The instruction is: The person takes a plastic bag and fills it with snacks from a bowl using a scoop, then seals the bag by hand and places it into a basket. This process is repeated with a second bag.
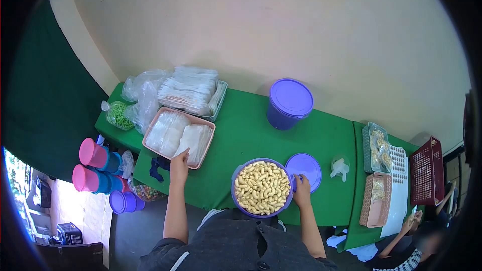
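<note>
A person's left hand (179,163) reached into the pink tray (150,151) of clear plastic bags (176,137) at the left, fingers curled onto a bag; whether it was gripped could not be told. At centre, the purple tub (235,201) of pale macaroni-shaped snacks (262,187) stood uncovered and full. The right hand (301,193) rested, fingers loosely bent, at the tub's rim beside its purple lid (307,166), holding nothing visible. No bag appeared filled yet. A co-worker (411,251) sat at the near right.

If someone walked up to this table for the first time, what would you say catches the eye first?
Probably the open purple tub of pale curled snacks at the near edge of the green table, with the right hand touching its loose purple lid beside it. Then the pink tray of clear plastic bags at the left, where the left hand rests.
</note>
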Demonstrator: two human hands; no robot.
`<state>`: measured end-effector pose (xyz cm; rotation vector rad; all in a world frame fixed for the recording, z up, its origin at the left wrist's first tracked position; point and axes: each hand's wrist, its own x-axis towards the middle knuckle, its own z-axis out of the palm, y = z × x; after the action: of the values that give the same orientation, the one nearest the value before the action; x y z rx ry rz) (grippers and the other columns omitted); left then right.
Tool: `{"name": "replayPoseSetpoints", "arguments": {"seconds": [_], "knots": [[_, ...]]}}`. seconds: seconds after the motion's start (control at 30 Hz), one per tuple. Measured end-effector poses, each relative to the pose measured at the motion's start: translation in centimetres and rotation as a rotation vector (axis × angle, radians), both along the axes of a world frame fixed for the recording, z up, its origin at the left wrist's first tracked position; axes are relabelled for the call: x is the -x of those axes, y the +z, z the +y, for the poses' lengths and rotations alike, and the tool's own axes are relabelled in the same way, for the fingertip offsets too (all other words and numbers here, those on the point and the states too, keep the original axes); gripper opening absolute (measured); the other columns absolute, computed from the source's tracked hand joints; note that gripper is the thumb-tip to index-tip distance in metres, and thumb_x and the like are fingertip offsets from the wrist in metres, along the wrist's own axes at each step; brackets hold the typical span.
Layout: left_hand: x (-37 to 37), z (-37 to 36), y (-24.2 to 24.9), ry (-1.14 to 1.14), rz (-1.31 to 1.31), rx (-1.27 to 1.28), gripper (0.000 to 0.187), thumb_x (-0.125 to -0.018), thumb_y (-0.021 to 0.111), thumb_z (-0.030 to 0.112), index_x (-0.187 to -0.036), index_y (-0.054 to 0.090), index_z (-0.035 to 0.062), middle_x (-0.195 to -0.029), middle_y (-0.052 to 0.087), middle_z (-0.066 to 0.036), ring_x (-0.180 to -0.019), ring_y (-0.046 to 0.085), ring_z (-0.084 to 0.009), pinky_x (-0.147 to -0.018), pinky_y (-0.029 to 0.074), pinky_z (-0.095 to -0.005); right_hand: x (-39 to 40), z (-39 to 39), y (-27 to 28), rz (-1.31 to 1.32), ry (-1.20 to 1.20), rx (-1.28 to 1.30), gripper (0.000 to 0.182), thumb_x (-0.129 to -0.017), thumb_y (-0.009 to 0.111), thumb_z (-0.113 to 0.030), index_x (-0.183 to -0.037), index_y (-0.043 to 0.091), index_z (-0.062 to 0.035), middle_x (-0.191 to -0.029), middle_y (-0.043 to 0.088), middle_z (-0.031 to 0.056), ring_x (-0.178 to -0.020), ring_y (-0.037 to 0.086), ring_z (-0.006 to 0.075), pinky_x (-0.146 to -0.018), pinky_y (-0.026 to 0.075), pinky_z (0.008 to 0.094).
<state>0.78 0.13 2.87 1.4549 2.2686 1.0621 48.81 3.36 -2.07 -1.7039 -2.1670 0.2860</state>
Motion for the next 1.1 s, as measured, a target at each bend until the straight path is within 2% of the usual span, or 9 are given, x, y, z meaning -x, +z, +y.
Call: {"name": "replayPoseSetpoints", "arguments": {"seconds": [0.17,0.27,0.4,0.47,0.5,0.57,0.7,0.97,1.1], "knots": [[-1.3,-0.2,4.4,0.082,-0.15,0.179,0.04,-0.076,0.062,-0.01,-0.112,0.068,0.0052,-0.094,0.071,-0.018,-0.084,0.069,-0.0223,-0.078,0.052,-0.0319,-0.8,-0.1,-0.6,0.09,-0.017,0.102,0.052,-0.084,0.067,-0.024,-0.129,0.051,-0.005,-0.133,0.043,0.0231,-0.123,0.041,0.0397,-0.104,0.034,0.0475],[1.0,-0.5,-1.5,-0.173,-0.055,0.11,0.038,-0.077,0.061,-0.01,-0.111,0.069,0.0069,-0.092,0.071,-0.018,-0.074,0.068,-0.0212,-0.072,0.052,-0.0324,-0.5,0.2,1.6,0.199,-0.042,0.092,0.048,-0.09,0.06,-0.029,-0.13,0.05,-0.004,-0.133,0.043,0.0235,-0.124,0.04,0.0398,-0.104,0.033,0.0476],[-1.4,-0.4,3.4,-0.046,-0.013,0.171,0.038,-0.079,0.059,-0.01,-0.11,0.07,0.0072,-0.095,0.071,-0.017,-0.08,0.068,-0.0186,-0.076,0.052,-0.03,-0.3,0.6,4.2,0.238,-0.054,0.016,0.046,-0.093,0.056,-0.03,-0.13,0.049,-0.0034,-0.131,0.044,0.0229,-0.123,0.041,0.0388,-0.104,0.033,0.0468],[-2.2,-0.5,5.9,-0.005,-0.059,-0.003,0.035,-0.083,0.058,-0.008,-0.116,0.066,0.0024,-0.102,0.07,-0.017,-0.087,0.068,-0.0186,-0.08,0.052,-0.0281,0.3,0.7,6.6,0.307,-0.043,-0.066,0.044,-0.094,0.056,-0.03,-0.129,0.05,-0.0036,-0.129,0.045,0.0215,-0.123,0.041,0.0372,-0.105,0.032,0.0458],[-2.5,-0.3,6.5,-0.003,-0.06,-0.002,0.035,-0.083,0.058,-0.008,-0.116,0.066,0.0024,-0.102,0.07,-0.017,-0.087,0.068,-0.0186,-0.08,0.052,-0.0281,0.6,0.7,7.5,0.307,-0.041,-0.065,0.044,-0.094,0.056,-0.03,-0.129,0.05,-0.0036,-0.129,0.045,0.0215,-0.123,0.041,0.0372,-0.105,0.032,0.0458],[-3.2,0.3,7.8,-0.043,-0.626,-0.376,0.034,-0.087,0.059,-0.004,-0.121,0.06,-0.0036,-0.104,0.069,-0.017,-0.089,0.068,-0.0192,-0.082,0.052,-0.027,1.5,1.0,9.6,0.363,0.005,-0.171,0.04,-0.093,0.055,-0.027,-0.126,0.053,-0.0032,-0.126,0.048,0.0199,-0.118,0.045,0.0355,-0.1,0.036,0.0436],[-7.0,0.2,11.4,-0.044,-1.261,-0.434,0.032,-0.085,0.066,-0.002,-0.117,0.06,-0.001,-0.103,0.068,-0.012,-0.091,0.067,-0.0193,-0.083,0.054,-0.0294,4.9,-0.3,14.7,0.554,0.039,-0.176,0.037,-0.093,0.056,-0.026,-0.121,0.057,-0.0026,-0.119,0.053,0.0185,-0.11,0.05,0.0337,-0.092,0.041,0.0411],[-18.4,-1.6,10.7,-0.284,-1.288,-0.164,0.019,-0.075,0.078,-0.001,-0.088,0.063,0.0016,-0.081,0.066,-0.005,-0.075,0.062,-0.0083,-0.067,0.051,-0.0199,10.1,-4.4,18.3,0.558,0.463,-0.344,0.049,-0.076,0.076,-0.016,-0.121,0.058,-0.0063,-0.106,0.055,0.0154,-0.098,0.055,0.0293,-0.083,0.045,0.0372],[-19.6,-1.8,11.3,-0.328,-1.213,-0.157,0.026,-0.071,0.083,0.002,-0.081,0.059,0.0032,-0.073,0.06,0.0,-0.066,0.056,-0.0033,-0.061,0.047,-0.0157,11.8,-4.9,20.1,0.503,0.428,-0.257,0.053,-0.071,0.08,-0.015,-0.117,0.057,-0.0051,-0.103,0.055,0.0137,-0.093,0.056,0.0304,-0.082,0.046,0.0365]]}}
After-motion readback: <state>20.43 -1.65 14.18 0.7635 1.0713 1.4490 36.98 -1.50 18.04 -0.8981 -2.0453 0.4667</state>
